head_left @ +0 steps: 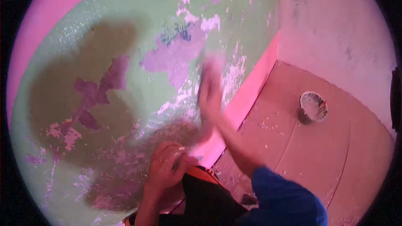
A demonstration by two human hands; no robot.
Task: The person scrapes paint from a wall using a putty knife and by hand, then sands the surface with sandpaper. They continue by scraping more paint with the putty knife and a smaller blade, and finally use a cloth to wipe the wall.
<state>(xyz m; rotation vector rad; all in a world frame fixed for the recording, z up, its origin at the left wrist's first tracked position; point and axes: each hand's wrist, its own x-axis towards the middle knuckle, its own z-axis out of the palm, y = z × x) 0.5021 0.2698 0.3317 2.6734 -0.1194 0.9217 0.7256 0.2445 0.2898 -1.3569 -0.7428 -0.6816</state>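
My right hand [210, 86] is raised against the green wall [163, 96], over a peeling patch near its lower edge. Motion smears its fingers, so whether they grip anything does not show. My left hand [166, 165] is low in front of the wall, beside my knee in dark trousers with an orange stripe [205, 173]. Its fingers are curled inward, with a dark spot between them that I cannot make out. Whitish specks dot its knuckles. Around both hands, the green paint has broken away in patches [176, 56], baring a paler, purplish surface.
A small bucket [313, 107] with whitish smears inside stands on the reddish-brown floor [289, 142] to the right. A pink-lit skirting band [257, 88] runs along the wall's foot. A pale side wall [331, 25] meets it at the corner. Pale flakes are scattered on the floor.
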